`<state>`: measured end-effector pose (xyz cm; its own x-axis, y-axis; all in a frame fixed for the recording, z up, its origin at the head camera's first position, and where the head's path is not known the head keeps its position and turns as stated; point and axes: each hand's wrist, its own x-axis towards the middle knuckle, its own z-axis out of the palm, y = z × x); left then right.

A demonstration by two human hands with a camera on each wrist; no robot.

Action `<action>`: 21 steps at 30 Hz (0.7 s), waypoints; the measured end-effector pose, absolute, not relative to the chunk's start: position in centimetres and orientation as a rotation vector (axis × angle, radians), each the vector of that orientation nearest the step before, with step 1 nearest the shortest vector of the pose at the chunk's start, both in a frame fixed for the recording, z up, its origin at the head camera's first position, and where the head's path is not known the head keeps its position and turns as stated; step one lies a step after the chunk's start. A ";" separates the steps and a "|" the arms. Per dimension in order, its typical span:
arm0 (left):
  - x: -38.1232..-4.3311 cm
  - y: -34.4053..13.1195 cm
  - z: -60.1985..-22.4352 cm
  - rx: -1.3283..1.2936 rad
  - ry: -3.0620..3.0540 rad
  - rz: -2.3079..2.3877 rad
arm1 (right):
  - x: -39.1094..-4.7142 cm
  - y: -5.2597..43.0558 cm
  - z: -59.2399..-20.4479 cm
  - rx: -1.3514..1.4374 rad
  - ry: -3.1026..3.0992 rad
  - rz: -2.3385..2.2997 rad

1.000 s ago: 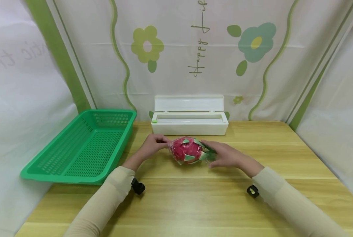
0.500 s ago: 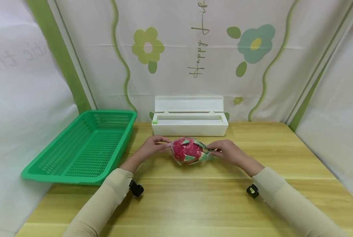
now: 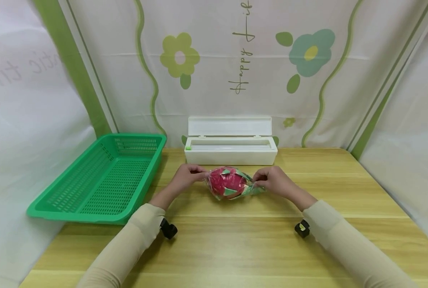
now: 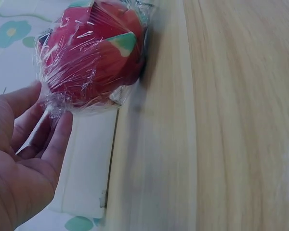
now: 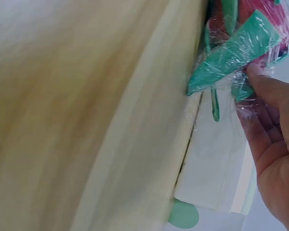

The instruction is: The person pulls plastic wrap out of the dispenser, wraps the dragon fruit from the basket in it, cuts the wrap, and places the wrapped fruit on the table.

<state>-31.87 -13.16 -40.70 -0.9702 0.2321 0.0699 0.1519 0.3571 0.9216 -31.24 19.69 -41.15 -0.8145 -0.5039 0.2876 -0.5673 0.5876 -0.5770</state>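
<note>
A dragon fruit (image 3: 228, 183), pink-red with green scale tips, lies on the wooden table wrapped in clear plastic wrap (image 4: 82, 94). At its left end my left hand (image 3: 183, 178) pinches the gathered, twisted wrap between thumb and fingers. Over at the leafy right end, my right hand (image 3: 279, 185) pinches wrap between thumb and forefinger, close to a green leaf tip (image 5: 236, 53). In the right wrist view some loose wrap hangs around the leaf tips. The underside of the fruit is hidden.
Behind the fruit stands a white cling film box (image 3: 231, 157) with its lid raised and a small green slider at its left end. A green mesh basket (image 3: 127, 218) is at the left of the wooden table (image 3: 235, 248). A printed curtain (image 3: 214, 80) hangs at the back.
My right hand has gone from spread around the fruit's right end to pinching the wrap there. The left hand has kept its pinch, and the fruit has stayed nearly in place.
</note>
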 end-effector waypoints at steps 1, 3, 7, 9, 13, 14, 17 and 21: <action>-31.9 -13.1 -40.7 0.342 2.546 1.698 | -31.3 19.7 -41.1 0.903 -2.730 1.048; -31.9 -12.9 -40.7 0.300 2.585 1.681 | -31.3 19.7 -41.0 0.881 -2.748 1.047; -31.9 -12.7 -40.6 0.247 2.654 1.641 | -31.2 19.7 -41.0 0.864 -2.761 1.043; -32.0 -12.6 -40.6 0.235 2.666 1.633 | -31.2 19.8 -41.0 0.855 -2.762 1.051; -31.8 -12.5 -40.3 0.218 2.648 1.641 | -31.2 20.1 -41.2 0.855 -2.760 1.101; -31.7 -12.5 -40.2 0.215 2.637 1.646 | -31.1 20.1 -41.2 0.864 -2.756 1.110; -31.6 -12.5 -40.0 0.225 2.600 1.669 | -31.0 20.3 -41.3 0.898 -2.745 1.132; -31.6 -12.4 -40.0 0.319 2.522 1.734 | -30.6 20.8 -41.3 0.965 -2.707 1.096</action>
<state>-31.58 -12.44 -40.02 -0.9765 0.2058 0.0639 0.1334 0.3442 0.9294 -30.63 20.81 -41.27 -0.8014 -0.5280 0.2810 -0.5748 0.5497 -0.6062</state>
